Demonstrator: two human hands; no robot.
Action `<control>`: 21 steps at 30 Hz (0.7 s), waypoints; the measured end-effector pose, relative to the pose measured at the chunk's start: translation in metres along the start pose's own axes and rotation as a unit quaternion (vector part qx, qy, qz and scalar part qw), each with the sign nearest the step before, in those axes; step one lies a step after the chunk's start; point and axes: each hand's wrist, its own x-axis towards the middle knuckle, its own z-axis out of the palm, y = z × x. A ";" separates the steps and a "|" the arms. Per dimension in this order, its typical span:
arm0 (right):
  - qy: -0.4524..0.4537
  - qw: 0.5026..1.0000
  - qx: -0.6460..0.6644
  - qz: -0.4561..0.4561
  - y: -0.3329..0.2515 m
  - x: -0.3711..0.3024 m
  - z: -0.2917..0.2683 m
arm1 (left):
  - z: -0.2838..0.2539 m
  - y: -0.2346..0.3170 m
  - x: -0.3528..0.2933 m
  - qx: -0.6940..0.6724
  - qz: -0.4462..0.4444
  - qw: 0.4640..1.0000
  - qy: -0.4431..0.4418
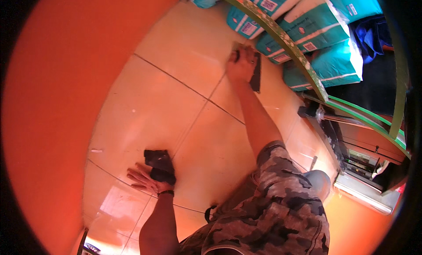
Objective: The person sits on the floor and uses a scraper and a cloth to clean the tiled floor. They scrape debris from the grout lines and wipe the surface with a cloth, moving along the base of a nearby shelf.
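Note:
My left hand (148, 179) lies on the tiled floor (193, 127) with its fingers spread, a dark band around the wrist. Against its thumb side is a crumpled black cloth (159, 160), apparently resting on the tiles; whether part of it runs under the palm is hidden. Farther off, my right arm stretches toward the shelf. There my right hand (241, 68), slightly blurred, presses down with bent fingers on a dark cloth (256, 77). One flap of that cloth sticks out on the hand's right side.
An orange wall (57, 101) borders the floor on the left. At the upper right, a green-framed shelf (299, 57) holds several teal-and-white packages (327, 68) and a blue cloth (372, 37). Below it stands a dark unit with a pale ledge (362, 193). A small pale scrap (96, 151) lies near the wall.

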 end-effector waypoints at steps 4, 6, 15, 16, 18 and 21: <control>-0.053 0.992 0.056 -0.095 -0.043 -0.056 -0.012 | -0.016 -0.003 0.004 -0.001 -0.002 1.000 0.006; -0.079 0.988 0.067 -0.111 -0.034 -0.065 -0.029 | -0.015 0.002 0.001 -0.010 0.007 1.000 -0.017; -0.082 0.992 0.054 -0.080 -0.039 -0.073 -0.028 | -0.004 -0.003 -0.001 0.001 -0.007 1.000 -0.030; -0.085 0.991 0.057 -0.086 -0.040 -0.069 -0.033 | -0.002 -0.002 -0.003 -0.013 -0.009 0.999 -0.029; -0.071 0.994 0.021 -0.081 -0.028 -0.051 -0.026 | -0.001 -0.005 -0.001 -0.025 -0.003 0.999 -0.031; -0.011 0.997 -0.061 0.042 -0.032 -0.026 -0.006 | -0.002 0.002 0.000 -0.024 -0.011 0.999 -0.046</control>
